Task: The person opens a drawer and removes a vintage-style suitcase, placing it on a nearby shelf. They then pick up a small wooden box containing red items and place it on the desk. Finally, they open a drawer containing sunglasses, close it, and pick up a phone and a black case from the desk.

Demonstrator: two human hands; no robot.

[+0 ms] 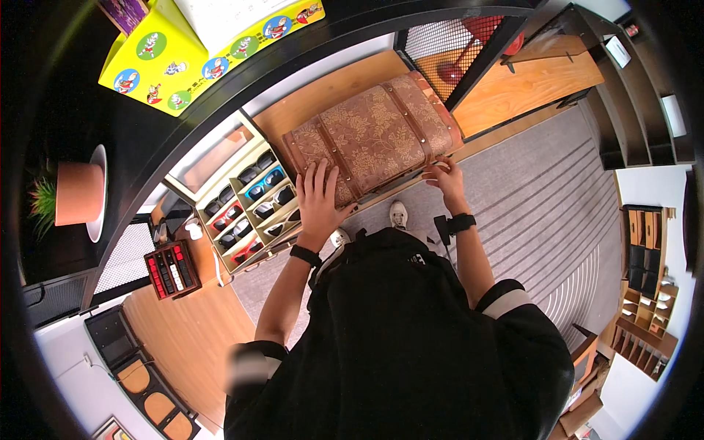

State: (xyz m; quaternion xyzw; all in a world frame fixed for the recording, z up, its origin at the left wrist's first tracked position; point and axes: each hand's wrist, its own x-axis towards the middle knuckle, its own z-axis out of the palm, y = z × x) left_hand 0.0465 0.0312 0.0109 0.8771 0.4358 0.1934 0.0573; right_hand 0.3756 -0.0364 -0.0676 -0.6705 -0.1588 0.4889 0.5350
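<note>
A brown floral-patterned chest (371,132) with strap bands and a closed lid stands on a wooden surface before me. My left hand (318,192) rests flat with spread fingers on its near left corner. At the near right edge, my right hand (444,177) has bent fingers around the end of a strap; whether they pinch it is too small to tell. Left of the chest, a cream display case (236,206) has its clear-windowed lid raised and holds several pairs of sunglasses (265,184) in compartments.
A small dark red wooden rack (173,269) with rolled items stands left of the display case. Above it, a black shelf edge (247,71) curves across, bearing a potted plant (80,193) and a yellow printed box (165,60). A black mesh panel (448,58) stands behind the chest's right end.
</note>
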